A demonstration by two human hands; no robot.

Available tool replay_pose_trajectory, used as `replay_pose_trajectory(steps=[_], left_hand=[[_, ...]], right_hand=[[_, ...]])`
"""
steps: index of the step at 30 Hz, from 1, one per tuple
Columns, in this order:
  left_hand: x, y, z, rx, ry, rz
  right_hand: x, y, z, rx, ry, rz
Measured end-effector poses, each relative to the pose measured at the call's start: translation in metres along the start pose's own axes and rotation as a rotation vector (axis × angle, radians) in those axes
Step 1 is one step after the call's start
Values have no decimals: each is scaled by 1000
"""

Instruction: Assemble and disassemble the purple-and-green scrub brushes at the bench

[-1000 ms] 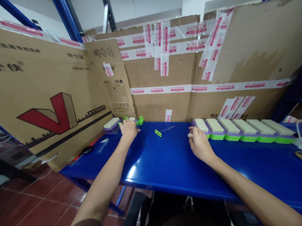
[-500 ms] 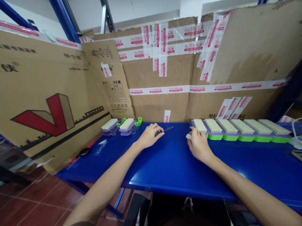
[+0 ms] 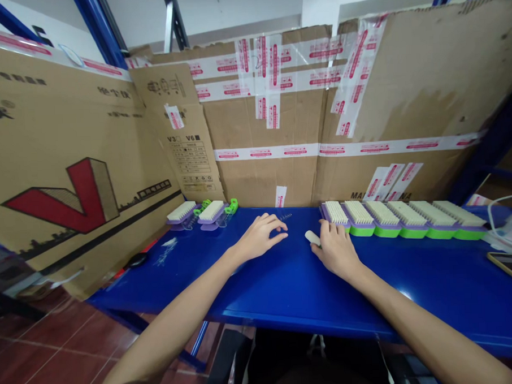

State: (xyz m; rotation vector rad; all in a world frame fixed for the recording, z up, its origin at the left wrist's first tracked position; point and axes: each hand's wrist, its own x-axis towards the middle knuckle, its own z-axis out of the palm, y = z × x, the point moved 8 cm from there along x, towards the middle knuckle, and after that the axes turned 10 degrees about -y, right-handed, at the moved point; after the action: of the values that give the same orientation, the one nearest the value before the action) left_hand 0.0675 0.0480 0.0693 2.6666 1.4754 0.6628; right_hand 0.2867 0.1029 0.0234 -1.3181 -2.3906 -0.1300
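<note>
My left hand (image 3: 264,237) hovers over or rests on the middle of the table, thumb and index finger apart with nothing visible between them. Just beyond its fingertips lies a thin metal coil spring (image 3: 286,217). The small green part is out of sight, maybe under that hand. My right hand (image 3: 337,249) is closed on a small off-white piece with a rounded end (image 3: 312,238), which sticks out to the left. It is beside the nearest brush (image 3: 336,212) of a row of purple-and-green brushes with pale bristles.
Two brushes with purple bases, one of them here (image 3: 211,211), sit at the back left with green clips (image 3: 232,206) and clear parts. Cardboard walls (image 3: 268,180) enclose the blue table (image 3: 260,293). A phone (image 3: 511,268) and white cable (image 3: 494,210) lie at the right.
My left hand has moved right from the back-left brushes to the middle, covering where the green part lay. The off-white piece in my right hand now sticks out further left.
</note>
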Motion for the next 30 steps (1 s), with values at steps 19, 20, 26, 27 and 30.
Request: replay_pose_trajectory(steps=[19,20,26,27,30], left_hand=[[-2,13,8,-237,-103,-4],[-1,14,8,-257,-104,0],[1,12,11,-365,-75,-8],[2,12,12,-378,-74,-11],[2,7,9,-356,-41,-26]], right_hand=[[-6,-40,-22,272,-79,-350],[-6,-40,-23,298,-71,-353],[-5,-42,-27,409,-58,-375],[-5,-42,-27,415,-54,-373],[-5,-40,-25,418,-50,-342]])
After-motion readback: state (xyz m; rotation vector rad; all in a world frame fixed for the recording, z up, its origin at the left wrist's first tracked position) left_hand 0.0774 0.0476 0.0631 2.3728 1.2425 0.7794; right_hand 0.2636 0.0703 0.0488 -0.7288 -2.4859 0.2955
